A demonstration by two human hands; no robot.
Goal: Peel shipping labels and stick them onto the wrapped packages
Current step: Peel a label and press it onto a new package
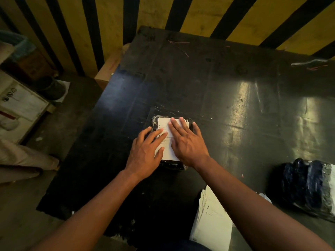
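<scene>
A small package wrapped in black plastic (pixel 172 165) lies in the middle of the dark table (pixel 226 91). A white shipping label (pixel 164 124) covers its top. My left hand (pixel 145 151) lies flat on the label's left side, fingers spread and straight. My right hand (pixel 188 140) presses flat on the label's right side, fingertips near its far edge. A stack of white label sheets (pixel 212 220) lies at the table's near edge, partly under my right forearm. A second package in dark plastic wrap (pixel 308 187) sits at the right.
A yellow and black striped wall (pixel 199 13) runs behind the table. Boxes and a dark bucket (pixel 52 87) stand on the floor at the left. Another person's leg (pixel 23 158) shows at the left edge. Scraps of thread (pixel 311 64) lie at the far right.
</scene>
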